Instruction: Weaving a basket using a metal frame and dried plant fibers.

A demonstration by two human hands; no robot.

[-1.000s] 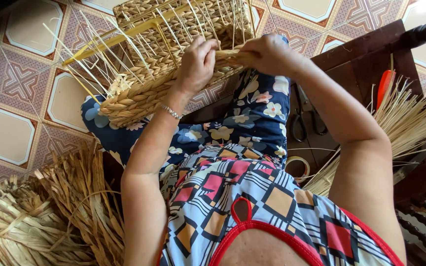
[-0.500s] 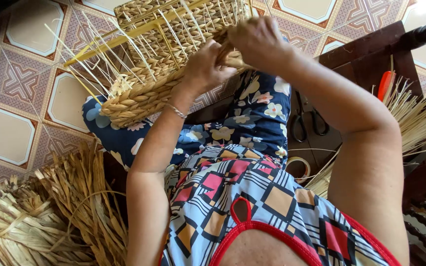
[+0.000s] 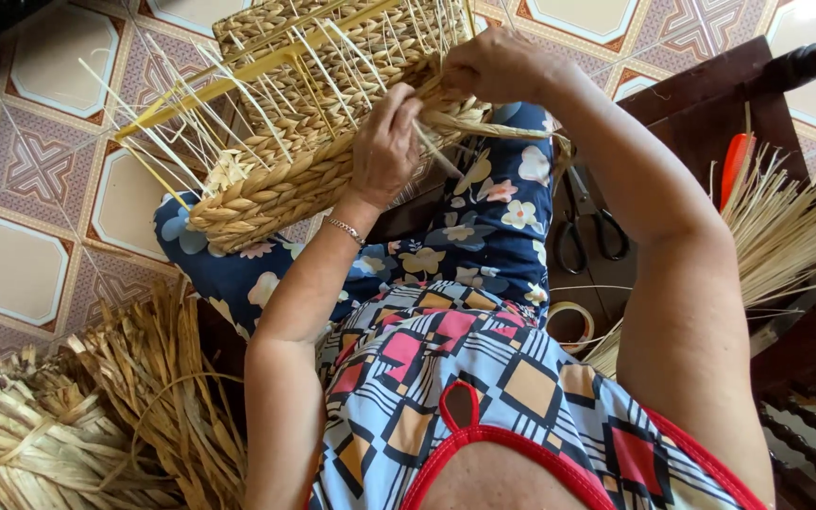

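Observation:
A half-woven straw basket (image 3: 304,123) rests on my lap, tilted, with thin pale upright stakes sticking out of its rim. My left hand (image 3: 387,146) presses on the thick braided rim at its near edge, fingers curled over the weave. My right hand (image 3: 498,64) grips a twisted straw strand (image 3: 488,127) at the basket's right end, pulling it across the rim. The strand runs between both hands.
A pile of dried straw leaves (image 3: 68,425) lies on the tiled floor at the lower left. On a dark wooden stool (image 3: 710,113) at the right lie scissors (image 3: 592,227), a tape roll (image 3: 569,326), an orange-handled tool (image 3: 734,165) and a bundle of thin straw stalks (image 3: 776,236).
My left hand slid down the rim toward me. My right hand moved left over the basket edge, drawing the straw strand tighter.

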